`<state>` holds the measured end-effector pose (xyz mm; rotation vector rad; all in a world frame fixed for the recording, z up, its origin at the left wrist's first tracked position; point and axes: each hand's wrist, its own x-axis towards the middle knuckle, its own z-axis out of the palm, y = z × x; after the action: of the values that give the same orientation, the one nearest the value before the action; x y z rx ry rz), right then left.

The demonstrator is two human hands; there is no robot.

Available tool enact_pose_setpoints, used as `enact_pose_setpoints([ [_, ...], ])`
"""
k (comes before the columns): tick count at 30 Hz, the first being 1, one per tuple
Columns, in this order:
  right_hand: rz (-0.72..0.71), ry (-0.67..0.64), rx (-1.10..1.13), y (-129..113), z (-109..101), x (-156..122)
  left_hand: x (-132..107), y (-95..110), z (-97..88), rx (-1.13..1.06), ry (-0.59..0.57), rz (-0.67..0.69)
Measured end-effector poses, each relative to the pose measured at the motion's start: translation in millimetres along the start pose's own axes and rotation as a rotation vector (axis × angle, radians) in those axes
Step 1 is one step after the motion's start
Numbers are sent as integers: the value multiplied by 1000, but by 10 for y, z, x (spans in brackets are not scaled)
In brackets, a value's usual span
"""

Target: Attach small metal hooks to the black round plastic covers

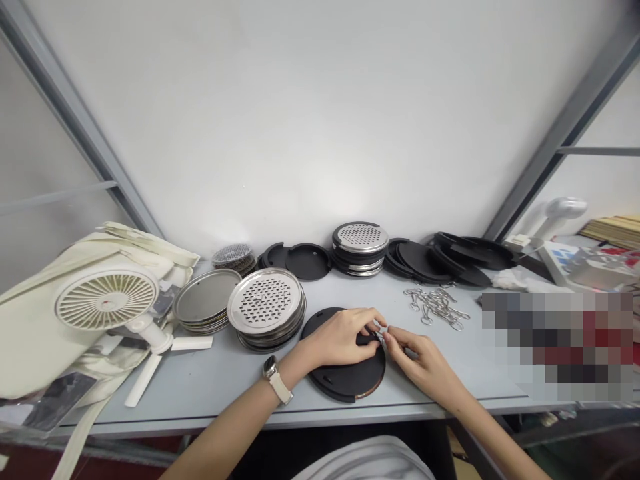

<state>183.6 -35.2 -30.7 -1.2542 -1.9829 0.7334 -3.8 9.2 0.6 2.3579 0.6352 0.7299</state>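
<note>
A black round plastic base (345, 380) lies on the table right in front of me. My left hand (340, 337) rests across its top, with thumb and fingers closed round a dark part near its right edge. At that edge my right hand (417, 357) pinches a small shiny metal piece, mostly hidden by the fingertips; it resembles the wire hooks nearby. Several metal wire hooks with ring ends (440, 305) lie in a loose pile beyond my right hand. Left of the base stands a stack of round metal grater plates (267, 301).
Plain metal discs (206, 297) are stacked farther left, beside a white fan (107, 300) and a cream bag (35, 293). Along the wall stand black bases (425, 260) and a pile topped by a grater (361, 237). A pixelated patch covers the right side.
</note>
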Motion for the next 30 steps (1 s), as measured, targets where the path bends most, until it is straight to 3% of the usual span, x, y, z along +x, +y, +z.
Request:
enact_pose_setpoints([
  [5, -11, -102, 26, -1, 14, 19, -1, -11, 0, 6, 2, -6],
  [23, 13, -99, 65, 38, 29, 1, -1, -3, -1, 29, -1, 2],
  [30, 15, -73, 49, 43, 40, 12, -32, 80, 3, 350, -1, 75],
])
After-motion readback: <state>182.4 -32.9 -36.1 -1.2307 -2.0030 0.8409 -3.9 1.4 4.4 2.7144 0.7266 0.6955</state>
